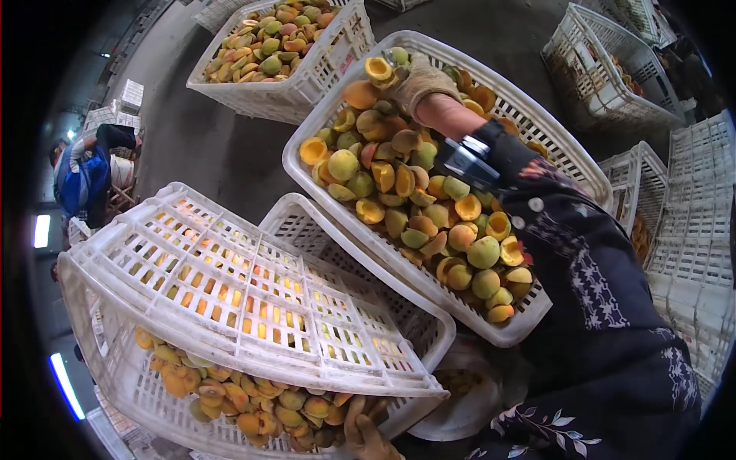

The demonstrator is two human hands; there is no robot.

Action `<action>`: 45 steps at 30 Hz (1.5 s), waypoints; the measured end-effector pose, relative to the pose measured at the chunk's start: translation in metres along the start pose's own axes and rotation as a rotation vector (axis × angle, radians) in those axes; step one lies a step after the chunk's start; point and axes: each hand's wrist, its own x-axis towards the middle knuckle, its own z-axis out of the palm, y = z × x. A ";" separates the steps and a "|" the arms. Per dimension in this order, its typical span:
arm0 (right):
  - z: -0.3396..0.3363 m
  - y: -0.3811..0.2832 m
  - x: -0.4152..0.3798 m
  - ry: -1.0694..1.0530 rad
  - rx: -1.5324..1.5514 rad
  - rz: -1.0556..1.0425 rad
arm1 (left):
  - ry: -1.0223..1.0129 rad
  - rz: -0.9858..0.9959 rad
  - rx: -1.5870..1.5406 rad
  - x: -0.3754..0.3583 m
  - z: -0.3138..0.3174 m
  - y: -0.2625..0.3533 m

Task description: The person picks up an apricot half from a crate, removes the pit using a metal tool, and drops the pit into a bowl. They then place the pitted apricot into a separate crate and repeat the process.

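My right hand (423, 83), in a pale work glove, reaches over the far end of a white plastic crate (567, 172) filled with halved peaches (399, 180). Its fingers close around a pitted peach half (379, 69), cut side showing; a greenish piece sits beside it. At the bottom, my gloved left hand (366, 433) has its fingers curled at the rim of a tilted white crate (230, 268), against more orange peach halves (253, 406) in its mouth. Part of that hand is cut off by the frame edge. A dark device is strapped on my right wrist.
Another white crate (295, 90) heaped with peach halves stands at top left. An additional crate (295, 218) lies under the tilted one. More crates (613, 73) line the right side. A white bucket (460, 399) stands by my body. A person in blue (84, 180) sits far left.
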 end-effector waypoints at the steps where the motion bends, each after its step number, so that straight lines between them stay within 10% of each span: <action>1: -0.082 -0.053 -0.045 -0.114 0.010 0.057 | 0.000 -0.003 -0.008 0.001 0.003 0.002; 12: -0.050 -0.055 -0.034 -0.075 -0.004 0.108 | -0.045 -0.069 -0.025 0.000 -0.006 0.007; 21: -0.094 -0.083 -0.037 -0.144 -0.440 -0.421 | -0.065 -0.052 -0.008 0.004 -0.004 0.006; 36: -0.086 -0.046 -0.025 -0.248 -0.206 -0.159 | -0.033 0.003 0.143 0.005 -0.008 0.000; 43: -0.183 -0.005 -0.109 -0.425 -0.324 0.251 | -0.054 -0.015 0.058 -0.002 0.008 0.022; 45: -0.179 0.045 -0.147 -0.210 -0.442 -0.097 | -0.067 -0.027 0.027 -0.001 0.010 0.025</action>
